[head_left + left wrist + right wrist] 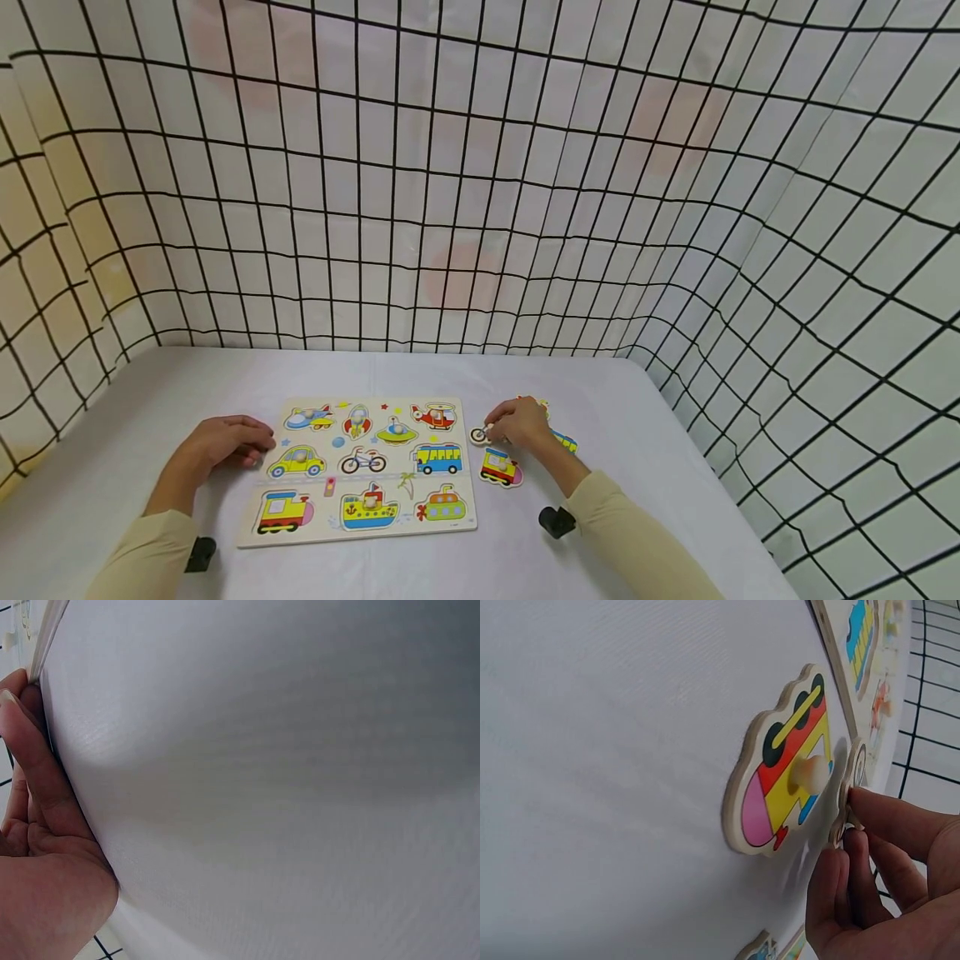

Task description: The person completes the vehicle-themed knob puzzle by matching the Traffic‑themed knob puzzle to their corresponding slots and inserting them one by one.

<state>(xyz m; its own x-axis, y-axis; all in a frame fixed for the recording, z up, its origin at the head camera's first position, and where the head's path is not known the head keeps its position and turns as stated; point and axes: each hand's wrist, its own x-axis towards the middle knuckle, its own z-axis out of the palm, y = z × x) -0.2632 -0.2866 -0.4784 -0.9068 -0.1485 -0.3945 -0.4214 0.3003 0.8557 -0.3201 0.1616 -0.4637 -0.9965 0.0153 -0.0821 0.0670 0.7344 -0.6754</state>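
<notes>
My right hand (521, 422) pinches the edge of a wooden bicycle puzzle piece (477, 436) between thumb and fingers, just right of the puzzle board (471, 515). In the right wrist view the bicycle piece stands tilted on edge. Close by lies a train piece (784, 776), its round knob facing up. At the board's left edge my left hand (225, 440) rests with relaxed fingers, its fingertips touching or very near the edge. On the board, the bicycle picture (363, 461), bus picture (438, 458) and train picture (282, 511) show no knobs.
Beyond my right hand lie a bus piece (566, 442), partly hidden, and another piece mostly covered by the hand. Knobbed pieces such as a car (297, 461) and a boat (369, 510) sit in the board. White walls with black grid netting (465, 208) surround the table.
</notes>
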